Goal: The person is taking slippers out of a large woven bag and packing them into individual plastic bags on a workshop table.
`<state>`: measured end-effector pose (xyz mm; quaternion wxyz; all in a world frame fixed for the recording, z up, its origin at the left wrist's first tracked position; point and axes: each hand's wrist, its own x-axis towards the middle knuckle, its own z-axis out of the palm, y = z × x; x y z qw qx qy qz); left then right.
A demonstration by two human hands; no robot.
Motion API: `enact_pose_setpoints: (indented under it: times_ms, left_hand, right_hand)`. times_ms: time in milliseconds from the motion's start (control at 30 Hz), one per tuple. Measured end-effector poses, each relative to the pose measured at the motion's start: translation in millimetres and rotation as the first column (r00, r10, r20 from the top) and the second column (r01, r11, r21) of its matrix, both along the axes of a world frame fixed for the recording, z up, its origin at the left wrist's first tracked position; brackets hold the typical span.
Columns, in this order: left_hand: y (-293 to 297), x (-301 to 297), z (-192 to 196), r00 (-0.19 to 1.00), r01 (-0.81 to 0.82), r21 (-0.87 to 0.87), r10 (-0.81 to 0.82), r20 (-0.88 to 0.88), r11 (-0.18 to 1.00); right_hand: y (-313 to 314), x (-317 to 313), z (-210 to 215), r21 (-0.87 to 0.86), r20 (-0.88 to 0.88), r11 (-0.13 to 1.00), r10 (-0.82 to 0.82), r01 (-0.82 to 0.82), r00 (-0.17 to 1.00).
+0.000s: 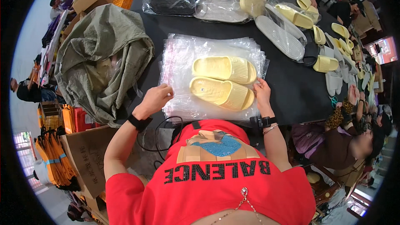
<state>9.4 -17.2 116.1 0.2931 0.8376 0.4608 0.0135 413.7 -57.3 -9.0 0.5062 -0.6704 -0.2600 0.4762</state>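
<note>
Two pale yellow slides (223, 81) lie side by side on a stack of clear plastic bags (208, 50) on the black table (291, 87). My left hand (156, 98) pinches the near left edge of the top bag, fingers closed on the plastic. At the right end of the nearer slide, my right hand (262, 91) rests with its fingers on the bag's edge and touching the slide's toe. Whether the slides are inside the top bag or on it is unclear.
A large olive sack (102, 54) slumps at the left. Bagged slides (221, 4) and loose grey and yellow slides (291, 29) cover the far and right side of the table. Another person (346, 137) sits at the right. Cardboard boxes (89, 158) stand low on the left.
</note>
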Motion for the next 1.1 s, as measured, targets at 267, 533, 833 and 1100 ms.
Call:
enact_pose_setpoints:
  times_ms: [267,533,833,1100]
  left_hand:
    - [-2.1,-24.5,3.8,0.869,-0.054,-0.685,0.373,0.326,0.726]
    - [80.0,3.8,-39.4,0.964,0.004,-0.175,0.043,0.263,0.984]
    - [86.0,130.9,-55.2,0.744,0.625,0.33,-0.668,0.022,0.707]
    - [65.8,160.9,-95.1,0.861,0.428,0.381,-0.498,0.104,0.819]
  right_hand:
    - [-2.3,-3.5,15.0,-0.017,-0.083,1.0,0.006,-0.007,0.997]
    - [-49.0,5.8,36.7,-0.291,0.081,0.932,0.249,-0.216,0.965]
    - [-63.5,-3.2,17.7,-0.24,0.447,0.949,0.295,-0.205,0.844]
    - [-67.6,-15.9,24.4,-0.185,0.364,0.968,0.225,-0.167,0.904]
